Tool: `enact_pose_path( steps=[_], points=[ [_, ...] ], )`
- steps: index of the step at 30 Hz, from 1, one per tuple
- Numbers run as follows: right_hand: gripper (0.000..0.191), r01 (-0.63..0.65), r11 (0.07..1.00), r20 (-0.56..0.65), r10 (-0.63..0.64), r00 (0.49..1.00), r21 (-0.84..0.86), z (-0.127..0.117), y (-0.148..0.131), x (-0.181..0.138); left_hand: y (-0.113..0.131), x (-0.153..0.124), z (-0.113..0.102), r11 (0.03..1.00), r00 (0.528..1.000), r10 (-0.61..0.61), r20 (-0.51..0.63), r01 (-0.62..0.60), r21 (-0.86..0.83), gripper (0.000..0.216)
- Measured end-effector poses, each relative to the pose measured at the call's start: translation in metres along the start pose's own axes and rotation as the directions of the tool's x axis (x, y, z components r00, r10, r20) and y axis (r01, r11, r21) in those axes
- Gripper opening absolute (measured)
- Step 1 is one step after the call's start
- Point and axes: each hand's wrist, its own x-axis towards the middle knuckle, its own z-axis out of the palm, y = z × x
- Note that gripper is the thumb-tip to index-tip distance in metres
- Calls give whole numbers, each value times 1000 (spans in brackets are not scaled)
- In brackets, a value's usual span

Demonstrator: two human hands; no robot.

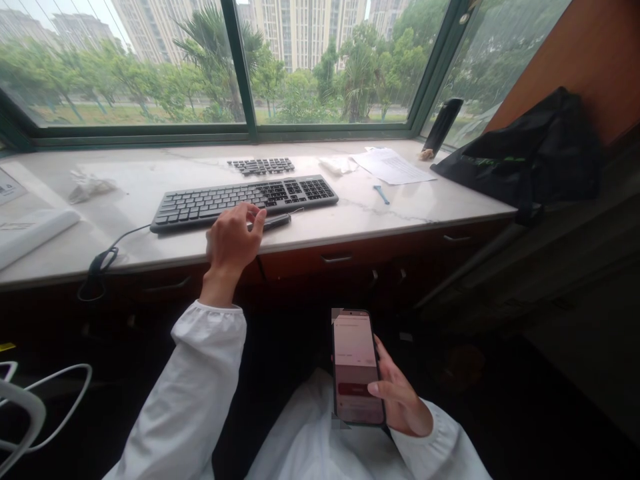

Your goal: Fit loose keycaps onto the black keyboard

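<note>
My left hand (233,240) reaches to the marble counter (350,207) and its fingers close on a dark slim tool (274,221) lying just in front of the black keyboard (240,199). My right hand (397,393) is low in my lap, wrapped round a smartphone (355,367) with its lit screen facing up and the thumb resting on the screen's right edge. Both arms wear white sleeves. A loose block of grey keycaps (261,165) lies behind the keyboard.
Sheets of paper (393,167) and a small blue tool (381,194) lie right of the keyboard. A black bag (530,160) sits at the counter's right end, a dark upright phone (443,127) leans on the window. Keyboard cable (103,260) hangs off the front edge. Drawers below.
</note>
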Motion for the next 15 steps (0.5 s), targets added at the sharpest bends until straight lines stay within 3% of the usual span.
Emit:
enact_pose_path(
  steps=[10,15],
  points=[
    [79,5,995,-110,6,994,98,11,2,5,0,1,-2,1000,1000,-3,18,4,-13,33],
    [59,-9,993,-205,33,978,115,15,5,12,-1,1,-2,1000,1000,1,23,-1,-30,30]
  ],
)
